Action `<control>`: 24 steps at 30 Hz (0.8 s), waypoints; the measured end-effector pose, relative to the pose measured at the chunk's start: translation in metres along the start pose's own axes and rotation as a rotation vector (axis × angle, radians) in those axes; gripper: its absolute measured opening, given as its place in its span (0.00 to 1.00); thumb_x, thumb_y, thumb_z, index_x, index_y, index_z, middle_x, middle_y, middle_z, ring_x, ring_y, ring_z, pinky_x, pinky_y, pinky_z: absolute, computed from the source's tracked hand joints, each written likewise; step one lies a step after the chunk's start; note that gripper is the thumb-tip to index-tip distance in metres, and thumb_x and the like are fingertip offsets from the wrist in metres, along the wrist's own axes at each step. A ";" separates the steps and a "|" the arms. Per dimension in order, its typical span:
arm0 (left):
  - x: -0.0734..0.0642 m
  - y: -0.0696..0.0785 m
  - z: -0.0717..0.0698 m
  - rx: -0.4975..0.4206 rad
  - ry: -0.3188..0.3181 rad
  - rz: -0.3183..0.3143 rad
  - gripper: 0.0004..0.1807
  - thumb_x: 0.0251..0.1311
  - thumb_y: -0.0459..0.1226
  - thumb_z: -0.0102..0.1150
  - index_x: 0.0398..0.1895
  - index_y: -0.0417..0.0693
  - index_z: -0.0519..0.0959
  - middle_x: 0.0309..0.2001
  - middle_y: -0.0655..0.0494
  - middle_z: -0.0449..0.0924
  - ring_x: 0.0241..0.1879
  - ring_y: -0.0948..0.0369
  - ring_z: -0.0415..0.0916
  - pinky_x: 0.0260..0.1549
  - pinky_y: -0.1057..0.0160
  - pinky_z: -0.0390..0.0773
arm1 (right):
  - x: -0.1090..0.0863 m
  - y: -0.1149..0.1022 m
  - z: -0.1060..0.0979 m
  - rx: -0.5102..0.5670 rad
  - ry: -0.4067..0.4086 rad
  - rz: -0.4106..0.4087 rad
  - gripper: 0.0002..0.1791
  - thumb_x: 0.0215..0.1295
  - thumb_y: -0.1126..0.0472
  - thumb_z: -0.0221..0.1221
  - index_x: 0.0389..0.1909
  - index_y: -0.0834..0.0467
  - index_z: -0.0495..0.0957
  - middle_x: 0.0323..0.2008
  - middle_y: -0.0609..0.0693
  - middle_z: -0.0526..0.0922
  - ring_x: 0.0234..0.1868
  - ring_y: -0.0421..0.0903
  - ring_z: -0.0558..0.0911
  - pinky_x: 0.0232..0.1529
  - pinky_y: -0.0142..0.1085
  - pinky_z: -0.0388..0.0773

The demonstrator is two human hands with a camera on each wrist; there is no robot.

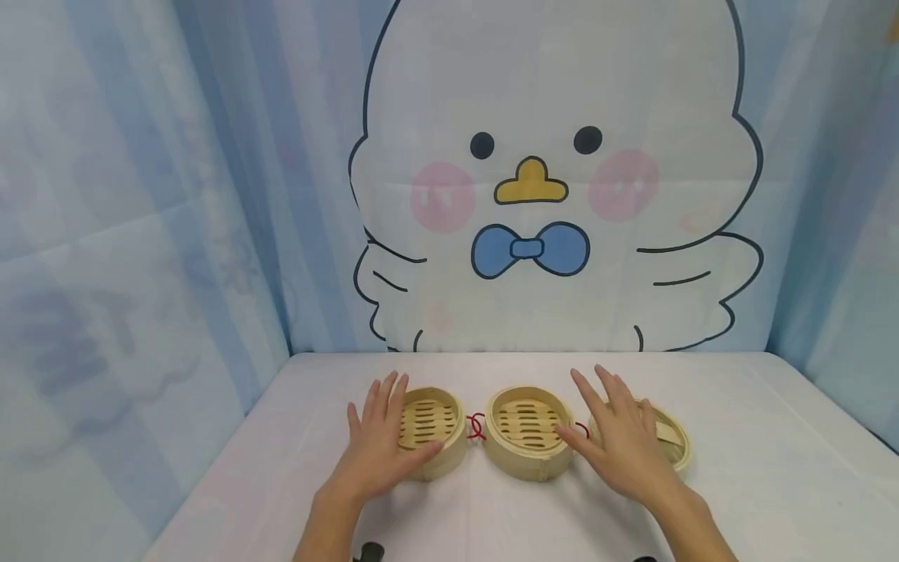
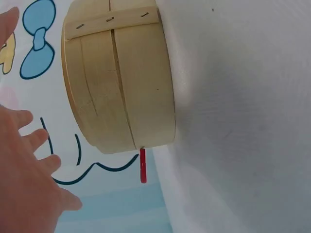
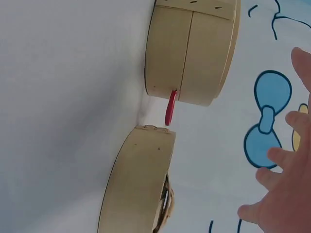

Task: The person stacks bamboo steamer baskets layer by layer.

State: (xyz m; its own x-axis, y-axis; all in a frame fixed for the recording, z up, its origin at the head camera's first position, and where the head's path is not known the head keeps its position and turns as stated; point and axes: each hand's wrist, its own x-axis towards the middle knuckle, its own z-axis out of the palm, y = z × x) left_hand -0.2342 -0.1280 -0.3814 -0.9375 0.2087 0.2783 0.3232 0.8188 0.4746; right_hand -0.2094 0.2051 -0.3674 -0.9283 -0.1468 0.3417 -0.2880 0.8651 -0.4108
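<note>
Two round bamboo steamer baskets stand on the white table, a left basket and a middle basket, both with slatted bottoms showing. To the right lies a bamboo steamer lid, partly hidden by my right hand. That hand is spread above the gap between middle basket and lid. My left hand, fingers straight and apart, hovers over the left side of the left basket and covers part of it. In both wrist views the fingers are extended and grip nothing. A red cord lies between the baskets.
The white-covered table meets a backdrop curtain printed with a bird and a blue bow tie. Another curtain hangs at the left. A second red cord shows between middle basket and lid.
</note>
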 end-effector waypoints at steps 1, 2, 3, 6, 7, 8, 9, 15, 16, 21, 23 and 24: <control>0.000 -0.001 0.000 -0.012 0.016 0.006 0.58 0.57 0.62 0.66 0.81 0.46 0.48 0.80 0.45 0.45 0.78 0.42 0.35 0.68 0.29 0.31 | 0.002 -0.001 0.001 0.007 0.005 -0.008 0.45 0.69 0.39 0.60 0.80 0.53 0.53 0.77 0.65 0.46 0.76 0.69 0.44 0.65 0.76 0.37; 0.000 -0.002 0.000 -0.027 0.032 0.011 0.58 0.57 0.62 0.66 0.81 0.46 0.49 0.80 0.45 0.46 0.78 0.41 0.36 0.68 0.29 0.32 | 0.004 -0.002 0.001 0.011 0.012 -0.017 0.45 0.69 0.39 0.60 0.79 0.53 0.54 0.77 0.66 0.47 0.75 0.69 0.46 0.65 0.75 0.38; 0.001 -0.003 0.001 -0.043 0.046 0.014 0.58 0.57 0.61 0.67 0.81 0.45 0.49 0.79 0.44 0.46 0.78 0.41 0.37 0.68 0.29 0.34 | 0.006 -0.003 0.002 0.016 0.017 -0.028 0.45 0.69 0.39 0.60 0.79 0.54 0.54 0.77 0.66 0.48 0.75 0.70 0.47 0.65 0.76 0.40; 0.001 -0.007 0.002 -0.122 0.068 0.015 0.58 0.56 0.59 0.69 0.80 0.43 0.48 0.79 0.43 0.46 0.78 0.42 0.38 0.70 0.31 0.34 | 0.009 -0.004 0.005 0.037 0.032 -0.058 0.44 0.68 0.41 0.62 0.78 0.56 0.56 0.75 0.67 0.51 0.74 0.70 0.51 0.64 0.76 0.43; 0.001 -0.008 0.003 -0.150 0.070 0.011 0.59 0.56 0.59 0.69 0.80 0.43 0.47 0.79 0.42 0.45 0.78 0.42 0.39 0.70 0.32 0.33 | 0.010 -0.004 0.006 0.045 0.037 -0.067 0.44 0.68 0.42 0.63 0.78 0.56 0.57 0.75 0.68 0.51 0.73 0.70 0.52 0.64 0.76 0.44; 0.001 -0.009 0.003 -0.175 0.071 0.003 0.60 0.55 0.58 0.70 0.80 0.42 0.47 0.79 0.42 0.45 0.78 0.42 0.38 0.70 0.32 0.33 | 0.010 -0.004 0.007 0.054 0.042 -0.074 0.44 0.68 0.43 0.64 0.77 0.56 0.57 0.75 0.68 0.52 0.73 0.70 0.52 0.64 0.76 0.44; 0.000 -0.010 0.004 -0.195 0.073 -0.004 0.61 0.55 0.58 0.71 0.80 0.42 0.46 0.79 0.42 0.44 0.78 0.42 0.38 0.70 0.33 0.32 | 0.010 -0.004 0.009 0.059 0.044 -0.083 0.44 0.67 0.44 0.64 0.77 0.57 0.58 0.74 0.68 0.52 0.73 0.71 0.53 0.63 0.77 0.45; 0.000 -0.016 0.006 -0.235 0.064 -0.059 0.64 0.51 0.55 0.75 0.80 0.41 0.45 0.80 0.41 0.43 0.77 0.42 0.39 0.71 0.34 0.31 | 0.012 -0.001 0.016 0.094 0.033 -0.119 0.45 0.65 0.44 0.67 0.76 0.58 0.60 0.73 0.68 0.56 0.71 0.71 0.57 0.62 0.76 0.49; 0.000 -0.017 0.006 -0.238 0.058 -0.069 0.65 0.49 0.55 0.76 0.80 0.41 0.44 0.79 0.41 0.42 0.77 0.41 0.39 0.70 0.34 0.31 | 0.011 -0.001 0.016 0.103 0.031 -0.120 0.45 0.65 0.44 0.67 0.76 0.58 0.60 0.73 0.68 0.56 0.71 0.71 0.58 0.63 0.75 0.50; 0.001 -0.020 0.008 -0.269 0.038 -0.109 0.70 0.42 0.56 0.81 0.80 0.42 0.45 0.79 0.40 0.43 0.77 0.40 0.41 0.70 0.33 0.32 | 0.011 0.000 0.016 0.132 0.013 -0.110 0.45 0.63 0.44 0.68 0.75 0.58 0.62 0.73 0.68 0.60 0.68 0.74 0.63 0.61 0.73 0.59; 0.002 -0.020 0.009 -0.293 0.031 -0.118 0.71 0.40 0.55 0.82 0.80 0.42 0.45 0.79 0.39 0.44 0.77 0.39 0.41 0.70 0.33 0.32 | 0.010 0.000 0.015 0.142 -0.006 -0.098 0.45 0.63 0.44 0.69 0.75 0.58 0.63 0.72 0.68 0.60 0.67 0.75 0.64 0.59 0.72 0.63; 0.002 -0.021 0.009 -0.308 0.030 -0.119 0.71 0.39 0.54 0.83 0.80 0.41 0.45 0.79 0.39 0.44 0.77 0.38 0.40 0.70 0.33 0.33 | 0.010 0.000 0.015 0.149 -0.017 -0.093 0.45 0.62 0.43 0.69 0.75 0.59 0.63 0.72 0.69 0.60 0.66 0.75 0.65 0.59 0.71 0.65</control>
State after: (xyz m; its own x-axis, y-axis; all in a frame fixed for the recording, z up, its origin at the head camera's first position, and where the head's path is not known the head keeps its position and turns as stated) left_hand -0.2437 -0.1399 -0.3983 -0.9685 0.1016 0.2274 0.2391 0.6350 0.7346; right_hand -0.2224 0.1970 -0.3764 -0.8995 -0.2321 0.3702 -0.4032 0.7672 -0.4989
